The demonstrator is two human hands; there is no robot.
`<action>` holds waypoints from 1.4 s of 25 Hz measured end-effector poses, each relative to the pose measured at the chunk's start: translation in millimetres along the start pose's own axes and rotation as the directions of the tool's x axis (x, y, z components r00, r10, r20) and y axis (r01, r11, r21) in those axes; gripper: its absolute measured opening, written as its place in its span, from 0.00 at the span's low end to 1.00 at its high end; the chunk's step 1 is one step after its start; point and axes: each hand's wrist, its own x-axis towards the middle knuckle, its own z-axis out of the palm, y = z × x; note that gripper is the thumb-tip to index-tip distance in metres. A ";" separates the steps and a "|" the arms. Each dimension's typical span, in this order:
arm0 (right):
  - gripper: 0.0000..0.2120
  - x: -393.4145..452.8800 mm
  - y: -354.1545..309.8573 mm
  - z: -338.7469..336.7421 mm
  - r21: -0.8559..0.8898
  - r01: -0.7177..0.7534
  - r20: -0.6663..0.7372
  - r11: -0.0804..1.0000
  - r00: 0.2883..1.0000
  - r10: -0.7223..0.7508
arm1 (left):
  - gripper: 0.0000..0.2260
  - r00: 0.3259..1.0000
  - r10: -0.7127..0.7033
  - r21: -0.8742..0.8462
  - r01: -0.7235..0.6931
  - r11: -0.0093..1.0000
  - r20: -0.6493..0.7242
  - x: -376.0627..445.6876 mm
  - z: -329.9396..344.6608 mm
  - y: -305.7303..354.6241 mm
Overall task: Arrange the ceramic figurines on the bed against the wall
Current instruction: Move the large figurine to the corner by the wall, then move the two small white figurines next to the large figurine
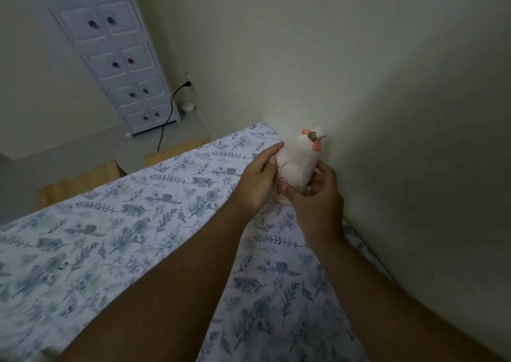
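A white ceramic figurine [300, 160] with pink ears and a small gold horn stands on the bed [110, 237], close to the wall [359, 85]. My left hand [258, 179] grips its left side and my right hand [318, 198] holds its base and right side. The lower part of the figurine is hidden behind my fingers. Both forearms reach across the floral blue-and-white sheet.
A white cabinet [116, 55] with round finger holes stands at the back left. A black cable [166, 121] runs from a wall socket down to the floor. A wooden bed frame edge [80, 179] shows beyond the sheet.
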 end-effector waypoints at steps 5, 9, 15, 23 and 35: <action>0.31 17.8 20.2 11.7 0.075 0.010 -0.072 0.997 0.997 -0.005 | 0.17 0.999 0.025 -0.021 -0.024 0.999 0.025 24.6 2.3 -11.6; 0.30 16.1 29.7 18.2 0.107 0.021 -0.103 0.994 0.995 -0.010 | 0.16 0.998 0.038 -0.014 -0.037 0.999 0.041 28.5 7.4 -15.7; 0.30 11.3 31.7 21.6 0.101 0.038 -0.090 0.994 0.996 -0.029 | 0.17 1.000 0.010 -0.046 -0.009 0.999 0.017 21.9 15.7 -17.4; 0.37 -28.6 19.6 7.6 -0.415 -0.008 0.006 0.910 1.000 0.012 | 0.19 0.976 -0.113 0.129 0.138 0.982 -0.186 -55.2 -28.3 -3.1; 0.28 -305.0 -36.2 169.9 -0.371 0.605 0.772 0.705 0.622 -0.128 | 0.21 0.787 0.044 0.452 0.307 0.838 -0.616 -377.6 -245.3 -38.2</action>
